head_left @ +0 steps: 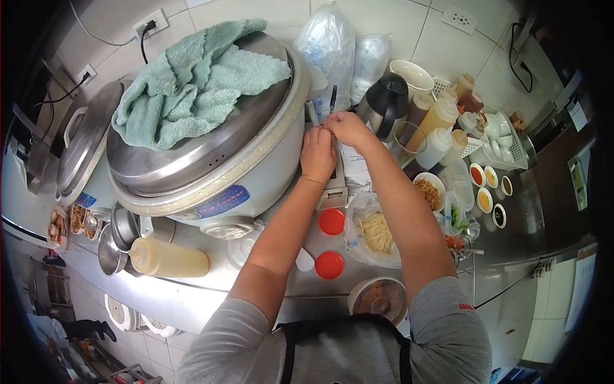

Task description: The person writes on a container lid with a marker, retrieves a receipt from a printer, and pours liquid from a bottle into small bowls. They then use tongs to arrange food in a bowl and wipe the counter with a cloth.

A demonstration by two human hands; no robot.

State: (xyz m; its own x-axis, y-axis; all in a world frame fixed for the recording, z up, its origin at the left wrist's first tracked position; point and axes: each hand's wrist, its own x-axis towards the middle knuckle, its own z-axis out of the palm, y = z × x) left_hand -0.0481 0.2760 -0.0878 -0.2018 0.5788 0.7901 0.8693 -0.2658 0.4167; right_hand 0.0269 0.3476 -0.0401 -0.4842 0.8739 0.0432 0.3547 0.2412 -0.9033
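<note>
Both my hands reach to the back of the counter, close together over a narrow grey box-like device (334,192) beside the big rice cooker (256,176). My left hand (318,153) lies over the device with its fingers bent; what is under them is hidden. My right hand (348,130) has its fingertips pinched together just beyond the left one, and anything between them is too small to make out. White papers (355,168) lie under my right forearm. A black pen (333,97) stands upright behind my hands.
A green towel (192,86) covers the cooker's lid. To the right are a black-topped flask (385,102), sauce bottles (440,115) and small sauce dishes (484,200). Nearer stand a bag of pale strips (376,233), red lids (329,265), a round container (378,301) and a yellowish bottle (173,258).
</note>
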